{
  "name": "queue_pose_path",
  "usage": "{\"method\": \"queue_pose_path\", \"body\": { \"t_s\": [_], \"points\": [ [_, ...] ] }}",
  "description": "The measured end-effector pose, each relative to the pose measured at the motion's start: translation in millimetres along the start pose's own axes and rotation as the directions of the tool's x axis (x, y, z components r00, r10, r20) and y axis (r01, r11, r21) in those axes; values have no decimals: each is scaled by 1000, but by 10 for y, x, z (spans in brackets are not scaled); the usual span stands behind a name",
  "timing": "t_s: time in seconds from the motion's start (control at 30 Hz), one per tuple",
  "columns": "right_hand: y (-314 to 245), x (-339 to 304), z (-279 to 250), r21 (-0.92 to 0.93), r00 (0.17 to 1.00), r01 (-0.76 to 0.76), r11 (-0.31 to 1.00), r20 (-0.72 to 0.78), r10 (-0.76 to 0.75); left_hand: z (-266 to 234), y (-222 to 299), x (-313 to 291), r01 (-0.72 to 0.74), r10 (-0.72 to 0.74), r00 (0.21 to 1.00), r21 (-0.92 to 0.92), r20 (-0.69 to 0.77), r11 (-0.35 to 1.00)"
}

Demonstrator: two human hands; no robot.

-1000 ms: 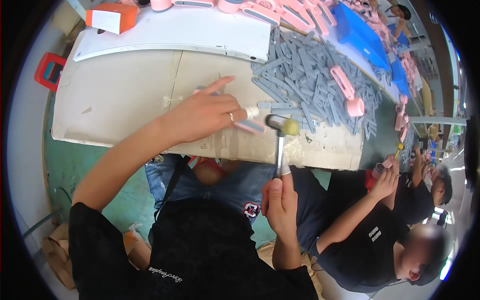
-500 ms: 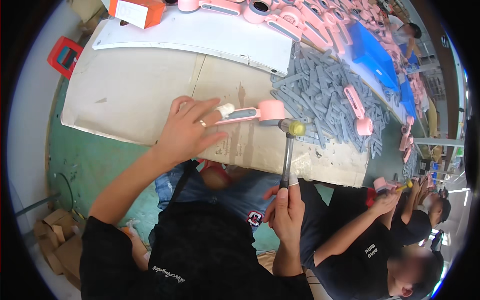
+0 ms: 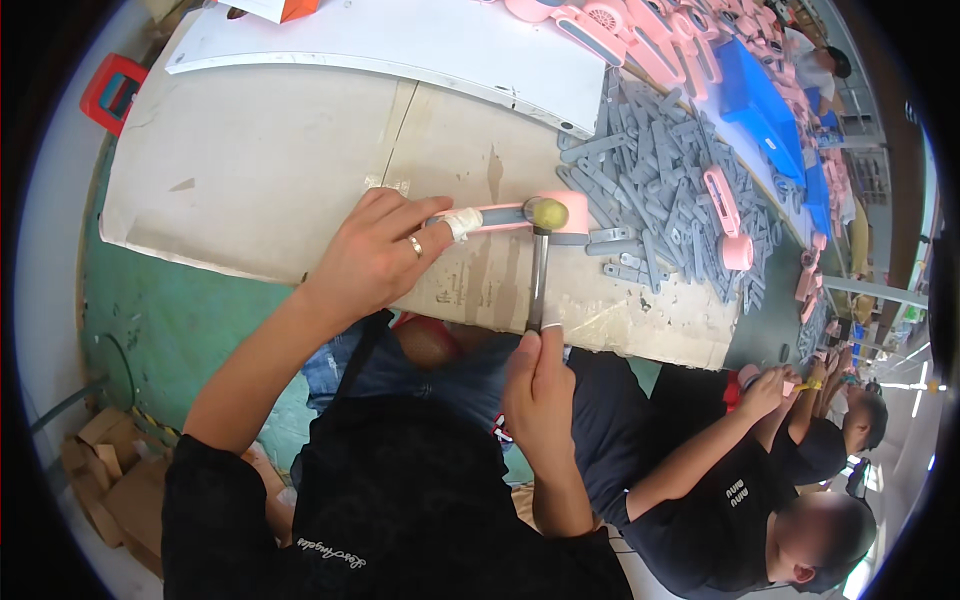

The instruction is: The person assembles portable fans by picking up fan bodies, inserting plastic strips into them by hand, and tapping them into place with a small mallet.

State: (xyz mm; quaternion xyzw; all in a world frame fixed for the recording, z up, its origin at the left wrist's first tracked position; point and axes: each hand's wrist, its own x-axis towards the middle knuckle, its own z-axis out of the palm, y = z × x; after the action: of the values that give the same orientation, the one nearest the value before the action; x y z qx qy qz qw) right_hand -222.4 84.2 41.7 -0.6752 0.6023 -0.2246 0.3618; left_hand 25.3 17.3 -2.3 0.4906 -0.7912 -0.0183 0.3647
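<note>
Here, inside the bench's [image 3: 250, 150] near edge, my half-curled left hand [image 3: 372, 252] holds the pink device [image 3: 574, 212]; my right hand [image 3: 541, 392] encloses a mallet [image 3: 539, 275]; off-centre contact, I judge, could twist the pink device.

a flattened cardboard sheet [image 3: 250, 150] covers the near part of the table, with a long white panel [image 3: 400, 50] lying along its far edge. an orange-and-white carton [image 3: 270, 8] is cut off by the top rim. at upper right sit a blue plastic bin [image 3: 760, 110] and, just beside it, a second blue bin [image 3: 817, 195]. a red plastic stool [image 3: 98, 88] stands by the left wall [image 3: 60, 220]; brown cardboard boxes [image 3: 120, 480] lie heaped on the green floor [image 3: 180, 330].
</note>
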Motion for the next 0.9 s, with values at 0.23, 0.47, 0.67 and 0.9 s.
{"method": "queue_pose_path", "body": {
  "t_s": [0.23, 0.47, 0.67, 0.9],
  "points": [
    [-49, -68, -34, 12, 999, -9, 1000, -38, 9, -10, 3, 7, 17, -17, 1000, -43, 13, 999],
    [-566, -271, -362, 206, 994, 32, 978, 99, -53, -7, 30, -22, 214, -219, 976, -209, -2, 954],
    [-518, -134, -258, 61, 991, -99, 993, 95, 93, 118, 50, -59, 389, -400, 916, -308, 29, 868],
    [-548, -126, -225, 10, 975, 95, 995, 200, -95, 99, 79, -80, 414, -415, 907, -315, 66, 854]
  ]
}}
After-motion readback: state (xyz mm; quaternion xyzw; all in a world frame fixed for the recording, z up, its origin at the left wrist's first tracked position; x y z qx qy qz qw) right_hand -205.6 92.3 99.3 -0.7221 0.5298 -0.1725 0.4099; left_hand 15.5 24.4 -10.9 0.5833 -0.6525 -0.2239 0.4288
